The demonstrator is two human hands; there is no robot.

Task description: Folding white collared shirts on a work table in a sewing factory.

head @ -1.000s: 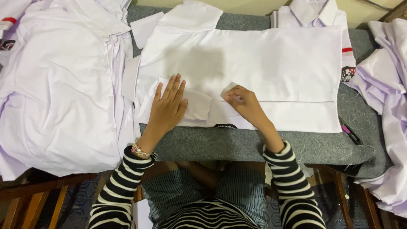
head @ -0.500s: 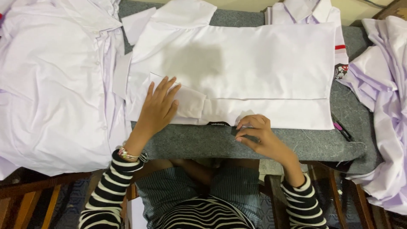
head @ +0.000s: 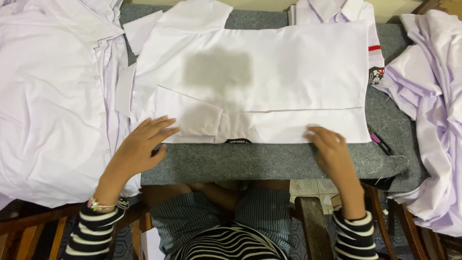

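The counter [head: 269, 161] has a grey felt cover and it carries everything. At its left side lies a big heap of white shirts [head: 53, 106], spread wide and hanging a little over the near edge. At the right side is a second heap of crumpled pale shirts [head: 433, 120], which falls down past the counter edge.

In the middle lies the folded white shirt [head: 260, 77], flat, with its bottom part turned up as a long band along the near edge and 1 short sleeve folded across the left of this band. Behind it, a second folded shirt with a collar [head: 332, 9] is partly covered.

The left hand [head: 142, 147] lies flat with open fingers, the fingertips on the lower left corner of the folded shirt, holding nothing. The right hand [head: 329, 147] has its fingers bent on the lower right end of the band; whether they pinch the cloth I cannot tell.

A small pink and black pen [head: 381, 143] lies just right of the folded shirt
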